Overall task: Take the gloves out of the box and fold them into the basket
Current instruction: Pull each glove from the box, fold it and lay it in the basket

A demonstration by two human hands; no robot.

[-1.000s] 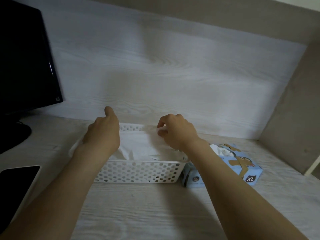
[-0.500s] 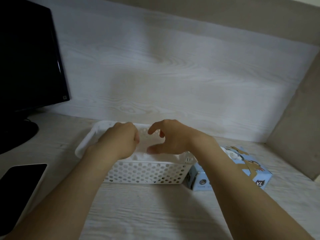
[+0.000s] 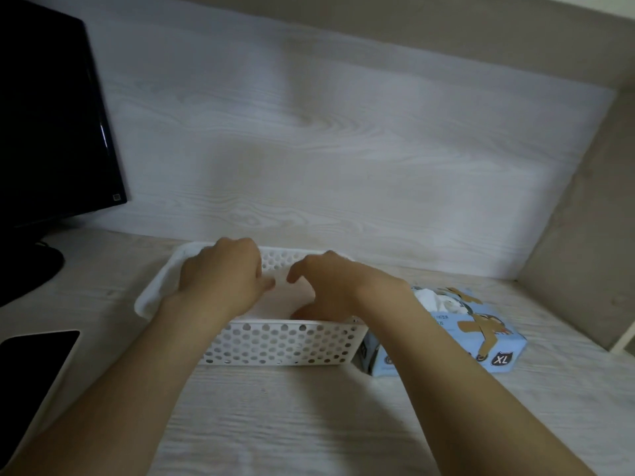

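Observation:
A white perforated basket [image 3: 281, 345] stands on the desk in front of me. Both hands are down inside it, close together. A thin white glove [image 3: 278, 302] lies in the basket under and between them. My left hand [image 3: 223, 280] has curled fingers pressed onto the glove's left part. My right hand [image 3: 326, 290] pinches the glove between thumb and bent fingers at the right. The light blue glove box [image 3: 481, 341], marked XL, lies just right of the basket, and white gloves [image 3: 438, 300] bulge from its opening.
A black monitor [image 3: 51, 115] and its stand [image 3: 27, 269] fill the left side. A dark phone [image 3: 31, 359] lies flat at the near left. A pale wood back panel and a beige side wall [image 3: 584, 207] close in the desk.
My hands held the glove spread across the basket, then came together over its middle and sank lower into it. The view has shifted slightly to the left.

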